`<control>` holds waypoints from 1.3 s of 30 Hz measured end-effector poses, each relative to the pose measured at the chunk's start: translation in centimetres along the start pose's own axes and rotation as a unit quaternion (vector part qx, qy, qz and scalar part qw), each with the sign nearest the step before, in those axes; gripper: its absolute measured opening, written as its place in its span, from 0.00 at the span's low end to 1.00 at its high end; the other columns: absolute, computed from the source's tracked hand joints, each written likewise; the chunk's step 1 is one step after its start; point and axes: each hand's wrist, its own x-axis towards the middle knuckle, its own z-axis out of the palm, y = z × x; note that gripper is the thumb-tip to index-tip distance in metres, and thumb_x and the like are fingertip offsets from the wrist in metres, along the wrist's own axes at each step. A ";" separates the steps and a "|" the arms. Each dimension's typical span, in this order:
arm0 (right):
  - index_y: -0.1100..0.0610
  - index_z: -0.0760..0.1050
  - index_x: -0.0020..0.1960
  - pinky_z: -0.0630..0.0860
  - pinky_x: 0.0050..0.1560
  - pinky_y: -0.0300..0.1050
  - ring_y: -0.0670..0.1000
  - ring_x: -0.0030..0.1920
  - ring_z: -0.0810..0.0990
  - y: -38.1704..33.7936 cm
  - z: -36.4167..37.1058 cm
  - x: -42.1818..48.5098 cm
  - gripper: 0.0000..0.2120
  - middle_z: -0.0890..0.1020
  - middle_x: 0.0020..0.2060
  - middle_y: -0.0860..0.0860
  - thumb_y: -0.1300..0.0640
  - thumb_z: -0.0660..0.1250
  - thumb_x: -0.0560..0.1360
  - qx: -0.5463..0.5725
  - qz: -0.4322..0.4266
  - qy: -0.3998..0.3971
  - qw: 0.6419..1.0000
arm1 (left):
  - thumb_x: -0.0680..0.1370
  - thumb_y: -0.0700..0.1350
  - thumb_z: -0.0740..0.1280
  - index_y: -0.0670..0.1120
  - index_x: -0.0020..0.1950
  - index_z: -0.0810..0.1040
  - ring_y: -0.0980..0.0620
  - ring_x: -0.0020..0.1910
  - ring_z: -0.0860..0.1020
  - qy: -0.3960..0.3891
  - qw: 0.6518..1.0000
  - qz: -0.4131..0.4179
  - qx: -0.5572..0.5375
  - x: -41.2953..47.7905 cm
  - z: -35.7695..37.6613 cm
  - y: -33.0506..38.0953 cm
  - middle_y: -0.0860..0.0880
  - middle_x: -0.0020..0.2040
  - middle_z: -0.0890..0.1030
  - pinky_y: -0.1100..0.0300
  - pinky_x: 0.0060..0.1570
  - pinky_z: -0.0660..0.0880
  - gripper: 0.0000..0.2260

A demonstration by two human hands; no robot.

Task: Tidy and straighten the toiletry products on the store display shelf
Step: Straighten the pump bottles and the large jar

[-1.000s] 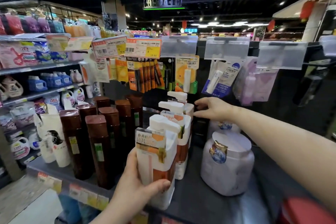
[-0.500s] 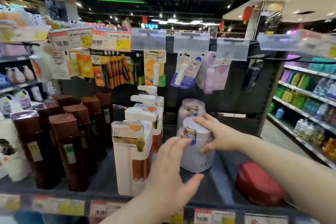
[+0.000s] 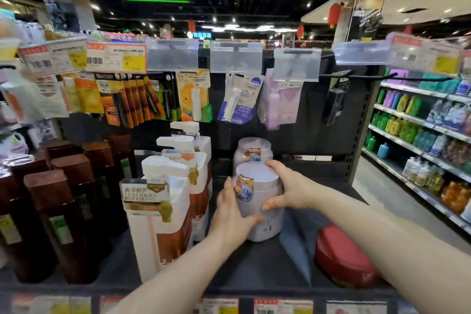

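Two-handed grip on a jar, frame centre.
We see the left hand [image 3: 229, 214] and right hand [image 3: 288, 190] closed around the front jar [image 3: 257, 201], standing on the shelf [image 3: 254, 267].

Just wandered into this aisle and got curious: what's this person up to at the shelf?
A person is tidying toiletries on a store shelf. Both hands grip the front pale lilac tub: the left hand on its left side, the right hand over its lid and right side. A second matching tub stands right behind it. To the left stand white pump bottles in a row and dark brown bottles. A red item lies at the right.
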 end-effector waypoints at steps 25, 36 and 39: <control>0.55 0.79 0.51 0.65 0.44 0.27 0.40 0.43 0.73 -8.1 4.5 -13.6 0.09 0.75 0.42 0.40 0.57 0.71 0.71 0.023 -0.056 0.186 0.981 | 0.73 0.46 0.69 0.57 0.35 0.77 0.63 0.33 0.76 -0.031 0.995 0.093 -0.028 -11.9 -5.4 -1.4 0.58 0.33 0.79 0.71 0.33 0.70 0.07; 0.47 0.75 0.45 0.70 0.42 0.29 0.42 0.43 0.77 -7.0 21.3 -19.6 0.03 0.78 0.41 0.43 0.54 0.68 0.73 0.129 0.161 -0.005 0.979 | 0.73 0.48 0.69 0.50 0.41 0.78 0.54 0.41 0.77 -0.115 0.982 -0.145 0.046 -19.2 -7.2 -15.6 0.54 0.40 0.80 0.62 0.37 0.69 0.03; 0.49 0.76 0.47 0.73 0.43 0.36 0.44 0.44 0.78 -6.3 24.6 -18.7 0.04 0.79 0.41 0.45 0.53 0.68 0.73 0.154 0.227 -0.027 0.961 | 0.72 0.48 0.70 0.48 0.45 0.76 0.53 0.41 0.76 -0.110 0.975 -0.192 0.040 -19.6 -6.5 -18.1 0.55 0.39 0.78 0.62 0.36 0.67 0.06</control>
